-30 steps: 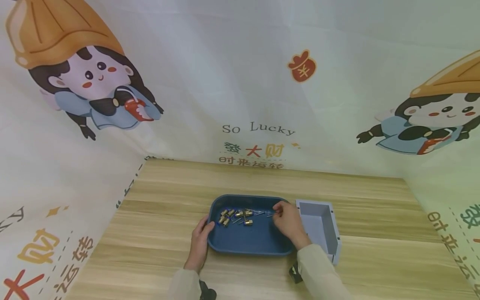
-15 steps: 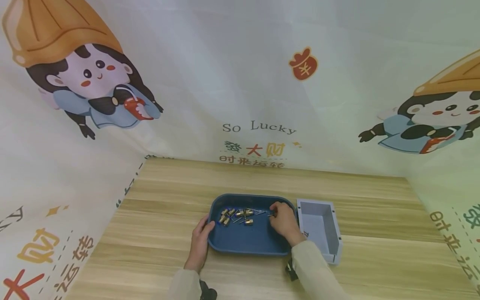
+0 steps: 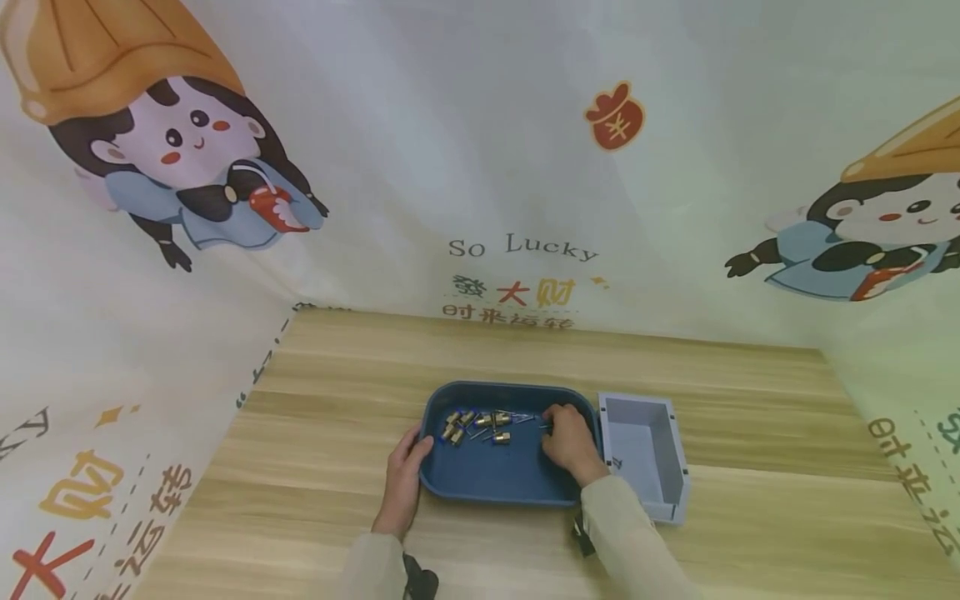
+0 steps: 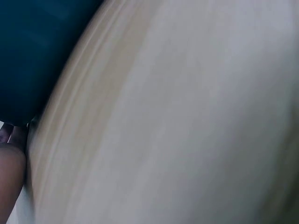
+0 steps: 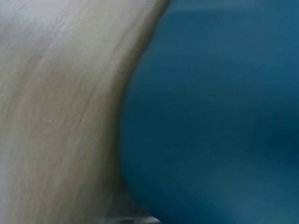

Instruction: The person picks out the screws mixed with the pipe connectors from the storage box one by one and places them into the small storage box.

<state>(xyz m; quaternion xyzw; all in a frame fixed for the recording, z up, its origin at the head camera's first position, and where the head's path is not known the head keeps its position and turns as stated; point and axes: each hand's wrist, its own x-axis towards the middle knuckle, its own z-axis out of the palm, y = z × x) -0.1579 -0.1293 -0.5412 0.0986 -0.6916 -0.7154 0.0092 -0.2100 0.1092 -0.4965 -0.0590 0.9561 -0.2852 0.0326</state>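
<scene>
A dark blue tray (image 3: pixel 510 487) stands on the table. My left hand (image 3: pixel 402 479) grips its left end, thumb at the rim and the other fingers outside; a finger (image 4: pixel 10 175) shows beside the tray in the left wrist view. Inside the tray my right hand (image 3: pixel 570 442) has its fingertips together near the right end, pinching a thin silver screw (image 3: pixel 543 427), mostly covered. To the left lie several brass fittings (image 3: pixel 501 438) with blue ends, and several loose silver screws (image 3: pixel 523 418) beside them. The right wrist view shows only the tray's outer wall (image 5: pixel 196 116) and table.
A grey open box (image 3: pixel 678 450) stands against the tray's right side, with a few small dark screws (image 3: pixel 617 462) on its floor. The wood-grain table (image 3: pixel 750 433) reaches back to a printed cloth wall (image 3: pixel 517 192). Cloth also hangs at both sides.
My right hand has moved slightly left inside the tray, over the screw. The left hand has stayed at the tray's left end. The head view has tilted a little.
</scene>
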